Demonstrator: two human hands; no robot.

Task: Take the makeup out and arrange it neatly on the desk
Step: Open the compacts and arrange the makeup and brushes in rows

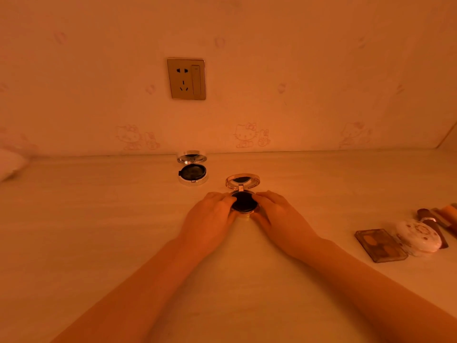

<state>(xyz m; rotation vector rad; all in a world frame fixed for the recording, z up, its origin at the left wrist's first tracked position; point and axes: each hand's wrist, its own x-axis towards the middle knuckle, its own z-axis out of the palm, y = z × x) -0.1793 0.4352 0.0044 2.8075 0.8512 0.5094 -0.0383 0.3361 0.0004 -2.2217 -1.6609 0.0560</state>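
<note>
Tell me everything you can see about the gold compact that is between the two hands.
The gold compact is round, with a shiny, metal-looking shell. It is open: the lid stands up at the back on a small hinge, mirror facing the person. The base lies flat on the desk and holds a dark round pad. The left hand grips its left side, the right hand its right side. A silver compact stands behind it to the left, apart.

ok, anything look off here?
Right edge: the white round floral case sits jumbled against the brown rectangular palette and dark stick-shaped items, not lined up. The silver round compact by the wall and the gold round compact gripped by the left hand and right hand lie open.
</note>
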